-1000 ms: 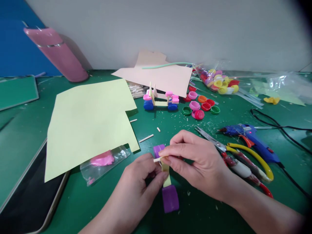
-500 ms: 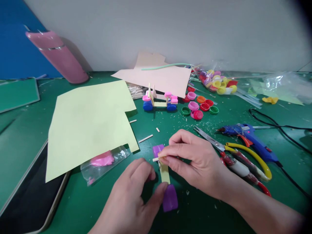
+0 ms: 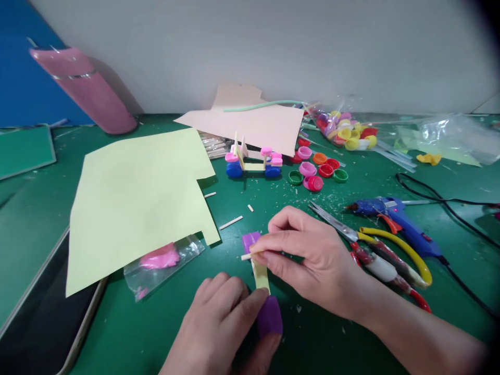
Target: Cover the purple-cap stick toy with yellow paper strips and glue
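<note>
A pale yellow sheet (image 3: 136, 203) overlaps a plastic bag (image 3: 183, 258). The left hand (image 3: 224, 317) grips the near purple cap (image 3: 270, 315) of a yellow strip (image 3: 260, 276), located low centre at the tabletop (image 3: 312, 338). The right hand (image 3: 308, 255) pinches a white stick (image 3: 246, 257) near the far purple cap (image 3: 250, 240). Scissors (image 3: 338, 224) and a blue glue gun (image 3: 408, 226) lie rightward.

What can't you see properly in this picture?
All in the head view:
- The far end of the small white stick: the right hand hides it.
- Part of the near purple piece: behind the left hand.
- The whole dark-screened device: covered partly by the yellow-green sheet, cut off by the picture's edge.
- Where the black cord ends: past the right edge.
- Any writing on the pink bottle: too small or blurry to tell.
</note>
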Available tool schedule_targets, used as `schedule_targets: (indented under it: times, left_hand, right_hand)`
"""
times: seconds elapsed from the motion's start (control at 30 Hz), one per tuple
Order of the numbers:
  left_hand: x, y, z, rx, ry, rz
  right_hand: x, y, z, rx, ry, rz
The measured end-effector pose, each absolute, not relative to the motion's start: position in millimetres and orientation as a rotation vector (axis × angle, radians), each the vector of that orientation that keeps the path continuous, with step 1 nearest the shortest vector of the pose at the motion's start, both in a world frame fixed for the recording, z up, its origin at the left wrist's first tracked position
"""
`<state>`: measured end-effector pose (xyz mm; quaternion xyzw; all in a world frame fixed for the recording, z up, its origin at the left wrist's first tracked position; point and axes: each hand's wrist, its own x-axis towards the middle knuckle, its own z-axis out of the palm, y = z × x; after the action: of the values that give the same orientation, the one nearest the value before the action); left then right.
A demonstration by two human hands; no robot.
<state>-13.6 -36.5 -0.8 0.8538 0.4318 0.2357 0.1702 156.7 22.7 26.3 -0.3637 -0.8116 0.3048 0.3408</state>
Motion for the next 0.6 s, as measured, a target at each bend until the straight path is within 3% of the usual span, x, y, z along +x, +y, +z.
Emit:
schedule_targets:
  times: [0.6]
  left_hand:
    - [-10.9, -39.0, 2.9, 2.237, 1.285, 0.709]
  right_hand:
    - [155.1, 20.2, 27.6, -0.993, -2.073, 0.837]
